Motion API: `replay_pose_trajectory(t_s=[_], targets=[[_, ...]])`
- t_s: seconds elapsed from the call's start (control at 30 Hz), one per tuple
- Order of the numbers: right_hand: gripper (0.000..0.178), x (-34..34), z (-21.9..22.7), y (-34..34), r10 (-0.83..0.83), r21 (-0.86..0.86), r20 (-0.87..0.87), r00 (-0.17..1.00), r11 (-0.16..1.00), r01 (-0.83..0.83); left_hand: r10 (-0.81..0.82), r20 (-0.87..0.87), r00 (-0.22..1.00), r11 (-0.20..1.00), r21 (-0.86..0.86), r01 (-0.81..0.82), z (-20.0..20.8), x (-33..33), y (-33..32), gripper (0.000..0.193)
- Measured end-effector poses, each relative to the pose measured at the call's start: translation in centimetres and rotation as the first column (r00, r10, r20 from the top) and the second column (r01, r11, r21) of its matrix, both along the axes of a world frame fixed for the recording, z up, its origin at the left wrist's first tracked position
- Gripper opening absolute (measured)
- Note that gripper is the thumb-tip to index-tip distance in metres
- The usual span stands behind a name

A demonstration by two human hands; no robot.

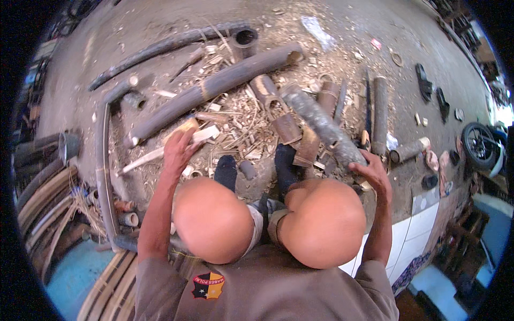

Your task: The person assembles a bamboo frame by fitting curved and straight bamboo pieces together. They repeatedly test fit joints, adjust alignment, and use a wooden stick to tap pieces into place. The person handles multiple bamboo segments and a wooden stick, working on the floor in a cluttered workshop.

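We sit with 2 knees up, over a floor point(134, 32) littered with chips. Left hand point(179, 150) closes on a pale split bamboo strip point(160, 152) near the floor's middle; best to grip close to the end for control. Right hand point(372, 174), wrist bent, wraps the near end of a grey bamboo pole point(321, 125) at the tiled ledge point(423, 219).

both bare forearms rise from the lower edge, one past the outside of each bent knee. the left hand point(179, 150), left of centre, reaches forward with fingers curled closed in a grasp. the right hand point(372, 172), right of centre, is cupped, fingers wrapped downward in a grip.
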State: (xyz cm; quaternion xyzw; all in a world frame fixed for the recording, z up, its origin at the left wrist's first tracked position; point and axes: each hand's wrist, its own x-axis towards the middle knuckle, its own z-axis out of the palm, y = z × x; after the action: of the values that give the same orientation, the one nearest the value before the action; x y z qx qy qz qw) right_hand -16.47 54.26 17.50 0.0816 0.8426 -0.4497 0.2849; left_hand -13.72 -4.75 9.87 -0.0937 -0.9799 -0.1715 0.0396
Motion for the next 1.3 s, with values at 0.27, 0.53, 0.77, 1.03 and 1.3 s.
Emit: replay_pose_trajectory(t_s=[0.27, 0.53, 0.77, 1.03, 1.3], targets=[[0.063, -13.4, -5.3, -9.2, 0.591, 0.13, 0.015, 0.807, 0.799, -0.587, 0.01, 0.008, 1.0, 0.989, 0.149, -0.011, 0.8, -3.3, 4.8, 0.033], [0.061, -24.5, -12.4, -9.1, 0.307, 0.381, -0.243, 0.92, 0.903, -0.2, 0.022, 0.157, 0.987, 0.982, 0.184, -0.051, 1.6, -7.6, 10.0, 0.046], [0.059, -24.3, -15.1, -13.1, 0.299, 0.612, -0.412, 0.861, 0.791, 0.018, 0.017, 0.228, 0.974, 0.951, 0.297, -0.086, -2.1, -10.6, 13.4, 0.053], [0.053, -21.7, -16.8, -12.7, 0.118, 0.444, -0.526, 0.842, 0.883, 0.153, -0.024, 0.275, 0.961, 0.961, 0.272, -0.054, -4.3, -10.9, 13.3, 0.044], [0.05, -14.8, -11.8, -20.6, 0.492, 0.45, -0.771, 0.404, 0.87, -0.2, -0.103, 0.482, 0.87, 0.973, 0.23, -0.012, -4.6, -10.1, 12.8, 0.035]])
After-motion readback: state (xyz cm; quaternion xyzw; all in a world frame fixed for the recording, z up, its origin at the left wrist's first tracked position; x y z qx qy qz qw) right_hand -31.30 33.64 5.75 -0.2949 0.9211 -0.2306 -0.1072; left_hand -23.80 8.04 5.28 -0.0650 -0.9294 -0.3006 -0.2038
